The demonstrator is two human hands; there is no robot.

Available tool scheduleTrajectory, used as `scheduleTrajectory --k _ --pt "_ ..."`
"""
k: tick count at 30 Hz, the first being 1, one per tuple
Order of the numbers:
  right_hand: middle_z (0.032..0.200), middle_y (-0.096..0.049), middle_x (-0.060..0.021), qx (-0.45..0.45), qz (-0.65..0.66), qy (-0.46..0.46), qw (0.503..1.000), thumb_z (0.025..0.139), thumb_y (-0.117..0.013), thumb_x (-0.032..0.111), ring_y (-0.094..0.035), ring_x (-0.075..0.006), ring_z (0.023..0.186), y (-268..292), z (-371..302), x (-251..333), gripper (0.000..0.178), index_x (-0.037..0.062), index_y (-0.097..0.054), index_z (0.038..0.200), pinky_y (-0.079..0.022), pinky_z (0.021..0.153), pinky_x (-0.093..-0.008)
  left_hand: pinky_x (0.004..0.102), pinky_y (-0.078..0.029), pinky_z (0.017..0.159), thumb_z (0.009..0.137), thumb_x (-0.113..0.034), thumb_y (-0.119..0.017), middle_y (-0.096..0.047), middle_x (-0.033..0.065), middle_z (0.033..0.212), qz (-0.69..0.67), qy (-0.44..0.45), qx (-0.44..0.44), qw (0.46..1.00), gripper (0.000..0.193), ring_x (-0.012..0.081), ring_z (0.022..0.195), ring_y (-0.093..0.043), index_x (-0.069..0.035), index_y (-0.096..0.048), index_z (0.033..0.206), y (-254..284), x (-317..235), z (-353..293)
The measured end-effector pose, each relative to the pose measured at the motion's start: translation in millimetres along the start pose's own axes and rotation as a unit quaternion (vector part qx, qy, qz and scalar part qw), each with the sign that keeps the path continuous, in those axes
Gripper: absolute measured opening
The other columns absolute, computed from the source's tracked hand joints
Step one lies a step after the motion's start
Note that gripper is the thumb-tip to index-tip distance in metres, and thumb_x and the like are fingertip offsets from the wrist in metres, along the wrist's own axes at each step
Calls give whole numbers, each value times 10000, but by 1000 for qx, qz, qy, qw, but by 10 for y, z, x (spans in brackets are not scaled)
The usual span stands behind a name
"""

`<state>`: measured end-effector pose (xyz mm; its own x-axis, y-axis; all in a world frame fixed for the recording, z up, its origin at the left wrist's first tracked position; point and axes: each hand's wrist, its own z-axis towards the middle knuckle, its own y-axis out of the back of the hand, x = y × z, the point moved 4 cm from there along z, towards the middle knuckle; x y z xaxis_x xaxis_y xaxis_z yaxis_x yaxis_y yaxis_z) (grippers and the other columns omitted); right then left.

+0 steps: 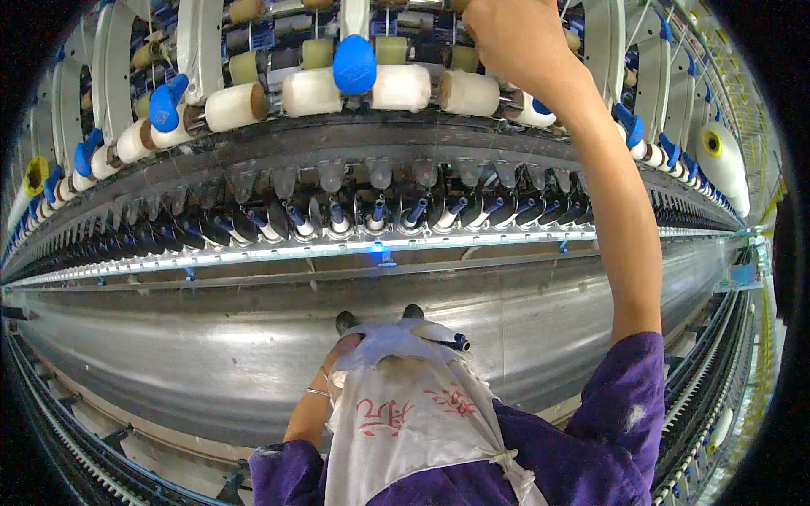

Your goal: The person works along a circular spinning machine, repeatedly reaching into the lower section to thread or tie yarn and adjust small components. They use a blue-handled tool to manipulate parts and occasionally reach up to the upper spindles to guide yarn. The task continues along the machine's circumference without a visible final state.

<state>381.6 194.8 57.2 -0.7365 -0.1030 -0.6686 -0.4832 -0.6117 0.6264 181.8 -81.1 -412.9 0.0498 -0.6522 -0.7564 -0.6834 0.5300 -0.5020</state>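
Observation:
My right arm stretches up to the machine's roller section, where my right hand (521, 40) is closed at the top edge of the view. Its fingertips are hidden, so what they hold cannot be made out. Just below it are a white roller (468, 93) and a blue-ended lever (541, 107). Low at my waist, my left hand (344, 346) is closed at the edge of my white apron (405, 422), its fingers partly covered by the cloth. A bobbin with a dark tip (460, 341) sticks out at the apron's right side.
A long spinning frame curves across the view, with a row of bobbins on spindles (377, 215) below a dark rail (371, 152). A blue light (377, 248) glows on the pale front rail. Another machine row (76, 422) stands behind me, beyond the shiny metal floor (211, 337).

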Motion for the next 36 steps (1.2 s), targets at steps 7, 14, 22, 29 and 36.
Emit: scheduleTrajectory --k 7,14,22,29,36 --pt "872 -552 -104 45 230 23 972 698 -615 70 -496 -307 900 51 -123 -39 72 65 -673 655 -322 800 -513 349 -472 818 910 -236 -485 -653 89 1007 6 2 -7 1000 355 198 918 -602 -23 -547 1188 -22 51 -93" --pt "778 -525 -116 20 329 -5 944 676 -656 65 -484 -315 832 92 -134 -95 120 40 -607 570 -310 751 -488 347 -473 814 909 -212 -476 -653 106 1010 71 16 1 997 336 206 908 -607 -9 -552 1166 -22 -377 -52" --pt "755 -546 -146 -30 375 -71 924 778 -641 93 -509 -317 851 46 -80 -134 177 14 -640 620 -334 771 -474 382 -445 893 966 -273 -420 -593 213 1139 426 -202 -289 833 381 301 1085 -572 -4 -501 1223 -174 -1722 227" --pt "587 -507 -129 -29 351 -67 934 764 -661 92 -520 -316 704 -33 -74 -161 208 24 -611 575 -334 746 -484 443 -449 684 931 -87 -470 -531 248 871 325 -247 -439 801 138 412 753 -555 31 -418 977 -456 -2687 1045" --pt "664 -586 -137 -13 355 -93 930 792 -635 99 -539 -297 692 4 -11 -172 148 1 -649 681 -364 761 -456 225 -268 361 965 -246 -421 -325 -29 522 -92 -444 -105 885 196 69 388 -295 -110 -391 827 -1269 -3613 -394"
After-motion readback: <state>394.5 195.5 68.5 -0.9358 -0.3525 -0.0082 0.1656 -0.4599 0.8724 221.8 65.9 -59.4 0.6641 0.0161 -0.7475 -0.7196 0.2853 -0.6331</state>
